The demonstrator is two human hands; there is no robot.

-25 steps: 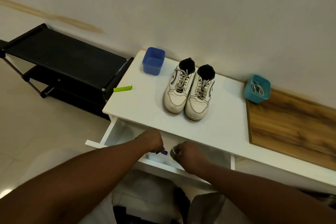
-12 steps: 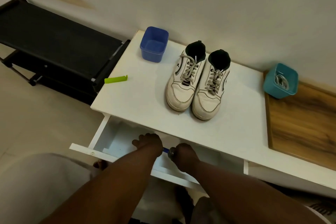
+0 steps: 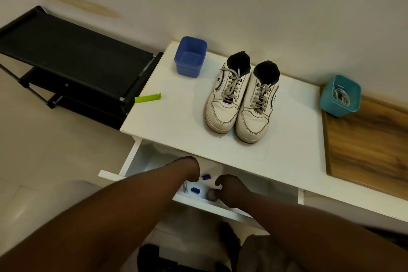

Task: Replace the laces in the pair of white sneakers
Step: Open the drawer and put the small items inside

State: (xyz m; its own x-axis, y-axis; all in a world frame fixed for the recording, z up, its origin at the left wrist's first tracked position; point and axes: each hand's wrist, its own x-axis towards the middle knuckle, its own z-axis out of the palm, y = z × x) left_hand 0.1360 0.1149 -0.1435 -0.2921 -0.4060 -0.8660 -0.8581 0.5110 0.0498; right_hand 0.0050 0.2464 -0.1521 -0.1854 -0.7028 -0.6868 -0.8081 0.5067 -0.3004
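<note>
Both hands reach down into an open white drawer [image 3: 154, 159] pulled out below the tabletop [image 3: 176, 121]. Left hand [image 3: 187, 170] is bent at the wrist with its fingers curled downward and hidden from view, so whether its grip holds anything cannot be told. Right hand [image 3: 229, 187] has its fingers curled, its grip next to a small round grey object [image 3: 211, 195] at the drawer's front; whether it holds that object cannot be told. Between the hands, on the drawer floor, lie two small blue pieces [image 3: 205, 176].

On the tabletop above, the pair of white sneakers [image 3: 240, 99] stands side by side, toes toward the person, grey laces [image 3: 231, 84] threaded. A dark blue tub [image 3: 191, 57] sits near the tabletop's far left corner, well apart from a green clip [image 3: 148, 98] at the left edge. A teal tub [image 3: 340, 95] holding pale coiled laces sits at the far right, beside a wooden board [image 3: 371, 143]. A black shoe rack [image 3: 72, 57] stands left of the tabletop.
</note>
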